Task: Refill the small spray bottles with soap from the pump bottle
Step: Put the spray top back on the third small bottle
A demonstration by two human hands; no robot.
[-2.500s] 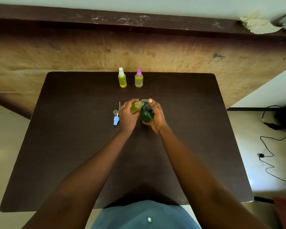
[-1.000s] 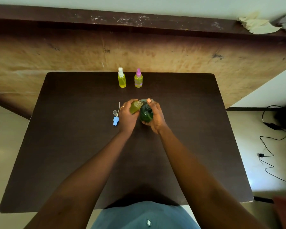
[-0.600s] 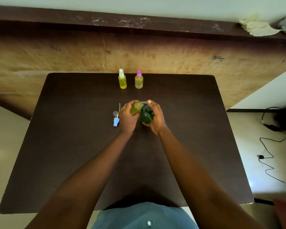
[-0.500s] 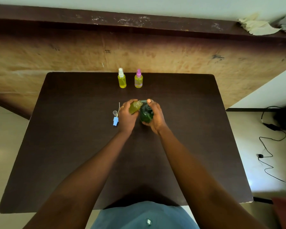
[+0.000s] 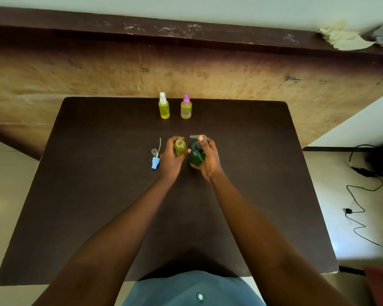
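Observation:
My left hand grips a small uncapped bottle of yellow-green soap, held upright with its open mouth up. Just to its right, my right hand wraps round the dark green pump bottle, a finger resting on the pump head. The nozzle points left, a little beyond the small bottle. On the dark table, left of my left hand, lie the blue spray head with its tube and a clear cap. Two capped spray bottles stand at the far edge, one white-topped, one pink-topped.
A worn wooden counter runs behind the table. Crumpled paper lies on its ledge at the right. Black cables trail across the floor to the right of the table.
My left hand has drawn the small bottle away from the pump nozzle and turned it from tilted to upright. My right hand stays on the pump bottle.

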